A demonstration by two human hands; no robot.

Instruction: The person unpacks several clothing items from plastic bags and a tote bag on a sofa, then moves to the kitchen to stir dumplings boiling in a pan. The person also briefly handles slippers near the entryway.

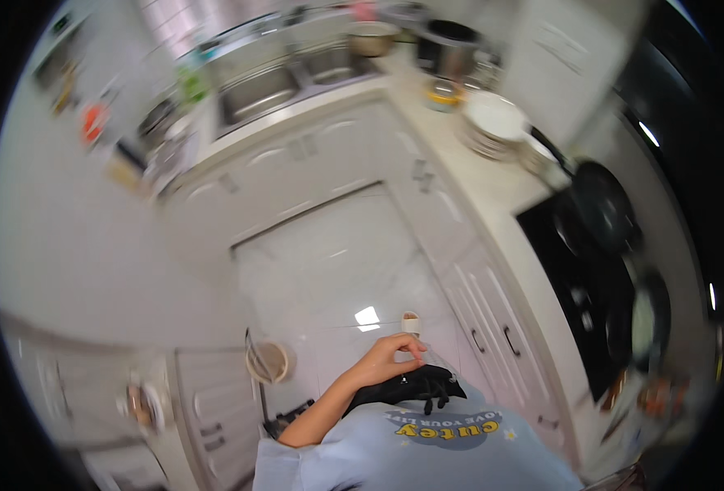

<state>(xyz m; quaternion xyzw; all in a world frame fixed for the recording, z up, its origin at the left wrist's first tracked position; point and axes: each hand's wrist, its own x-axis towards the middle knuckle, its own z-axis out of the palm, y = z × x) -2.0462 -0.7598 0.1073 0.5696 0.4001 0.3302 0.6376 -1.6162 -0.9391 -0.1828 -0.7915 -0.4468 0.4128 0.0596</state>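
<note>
My left hand [392, 361] is in front of my waist, its fingers curled and a small gap left between thumb and fingertips. Nothing shows in its grasp. Beneath it are black cloth with a dark drawstring [435, 396] and the hem of my light blue printed T-shirt [460, 454]. My right hand is out of view. Beyond my left hand, a foot in a white slipper [410, 323] stands on the glossy tiled floor [325, 264].
A counter [472, 178] along the right bears stacked plates [495, 116], a dark pot [451, 46] and a black cooktop [573, 276] with a frying pan [604, 199]. A double sink [260, 95] lies ahead. At left stands a waste bin [268, 362]. Blur softens the edges.
</note>
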